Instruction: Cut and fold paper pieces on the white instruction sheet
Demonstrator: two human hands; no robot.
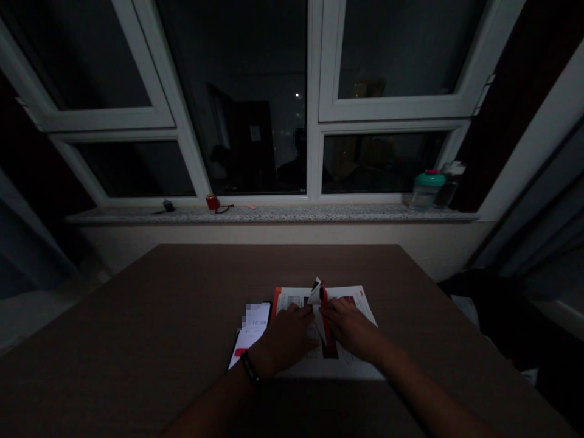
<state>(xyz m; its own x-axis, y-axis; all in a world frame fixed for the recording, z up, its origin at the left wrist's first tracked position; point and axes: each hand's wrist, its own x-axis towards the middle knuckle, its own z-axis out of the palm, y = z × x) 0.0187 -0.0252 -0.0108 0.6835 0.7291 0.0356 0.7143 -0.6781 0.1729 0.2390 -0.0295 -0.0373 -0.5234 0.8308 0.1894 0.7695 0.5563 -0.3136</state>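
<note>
A printed paper sheet (349,302) with red and orange markings lies flat on the brown table (150,316). A folded flap of paper (317,295), white with a red edge, stands up from its middle. My left hand (285,339) and my right hand (349,328) rest on the sheet, their fingertips meeting at the flap from either side. A smartphone (250,333) with a lit screen lies against the sheet's left edge, close to my left hand. A dark band (250,368) circles my left wrist.
The table's far edge stands before a low wall and a speckled stone windowsill (274,213). On the sill are a teal-lidded plastic jar (426,190), a bottle (449,188), a small red object (212,202) and a small dark object (168,206). Dark, white-framed windows (310,97) rise behind.
</note>
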